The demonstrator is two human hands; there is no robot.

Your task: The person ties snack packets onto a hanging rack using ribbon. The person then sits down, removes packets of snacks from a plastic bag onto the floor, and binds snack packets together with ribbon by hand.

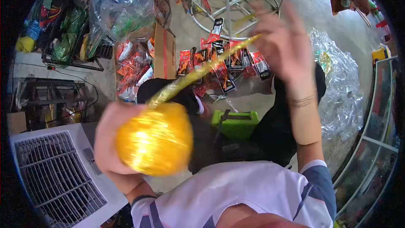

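My left hand [109,137] is wrapped round a shiny yellow ball of plastic twine [156,139], held up close to the camera at the left. From the top of the ball a yellow strand [190,77] stretches up and right to my right hand [282,38], which is raised and blurred. Its fingers are partly spread, and the strand meets them at the fingertips; how they grip it is smeared by motion. Between and beyond the hands, several red and black packets [223,76] lie on the floor.
A white round metal rack [228,6] stands ahead. At left are a cardboard box [165,52] of red packets, a clear plastic bag [122,8] and a white vented unit [76,143]. A green case [236,124] sits between the legs. Clear plastic sheeting [341,88] and a glass cabinet [379,143] are at right.
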